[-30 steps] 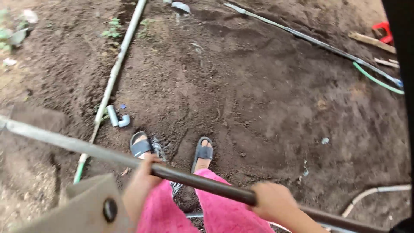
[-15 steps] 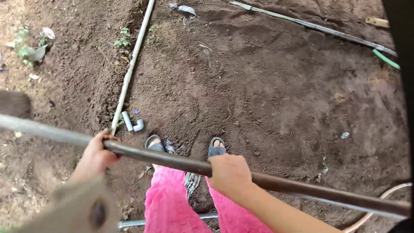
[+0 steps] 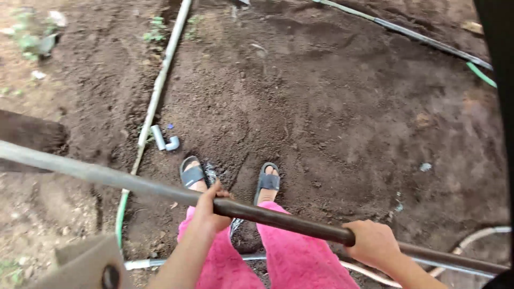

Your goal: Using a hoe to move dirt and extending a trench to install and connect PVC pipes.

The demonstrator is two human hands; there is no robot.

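While both hands grip it, a long dark pole runs slantwise across the view above pink trouser legs.

The left hand has its fingers curled shut over the pole's top; the right hand, further down the shaft, is closed round it too. Below, two feet in grey sandals stand on dark loose soil. Just beyond lies a grey pipe elbow beside a long pale pipe; a green hose lies far off.
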